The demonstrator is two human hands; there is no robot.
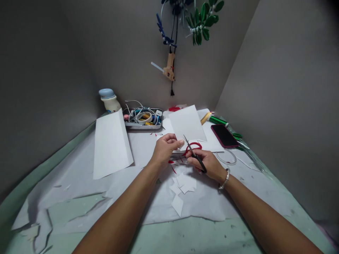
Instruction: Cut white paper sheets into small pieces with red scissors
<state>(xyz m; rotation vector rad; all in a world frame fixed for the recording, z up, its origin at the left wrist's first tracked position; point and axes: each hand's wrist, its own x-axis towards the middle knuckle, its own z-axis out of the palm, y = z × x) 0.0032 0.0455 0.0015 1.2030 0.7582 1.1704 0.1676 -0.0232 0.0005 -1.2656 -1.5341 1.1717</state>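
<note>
Black-handled scissors (200, 163) are in my right hand (208, 164), its fingers wrapped round the handles and the blades pointing up and to the left. My left hand (166, 148) is just left of the blades, thumb and fingers pressed together; anything between them is too small to make out. Behind both hands lies a white sheet (188, 123) on other white paper. A red loop-shaped piece (195, 145) shows behind the blades. Below the hands, small cut white paper pieces (177, 204) and some red scraps lie on the white covering sheet.
A folded white sheet (111, 146) lies at left. Behind stand a bottle with a blue lid (106, 94) and a metal tray (144, 127) of spools and cord. A phone (224, 135) and green roll (218, 120) are at right. A glue gun (169, 68) hangs on the wall.
</note>
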